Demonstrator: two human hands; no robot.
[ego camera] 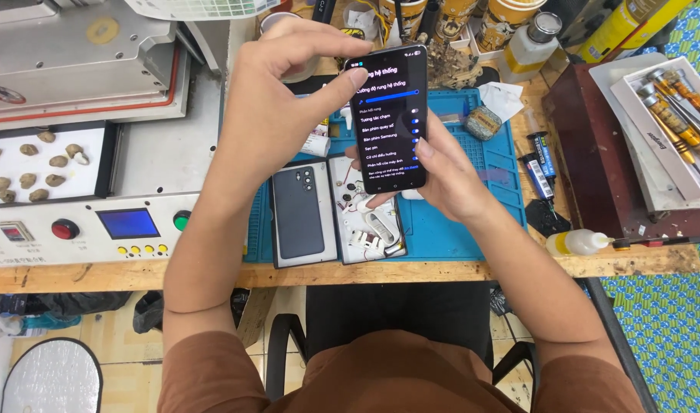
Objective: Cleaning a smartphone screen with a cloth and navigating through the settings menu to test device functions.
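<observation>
A black smartphone (390,122) with a lit dark settings screen is held upright above the blue work mat (480,222). My right hand (449,172) grips it from behind and below, thumb on the right edge. My left hand (277,99) hovers at its top left, thumb tip touching the upper left of the screen, other fingers curled above. Below the phone lie a dark phone back cover (298,214) and an opened phone frame with white parts (365,222).
A grey machine with a small blue display, red and green buttons (97,226) and a tray of tan lumps (36,164) stands left. Glue tubes (540,164), a squeeze bottle (579,242) and a screwdriver box (671,115) lie right. Cups and bottles crowd the back.
</observation>
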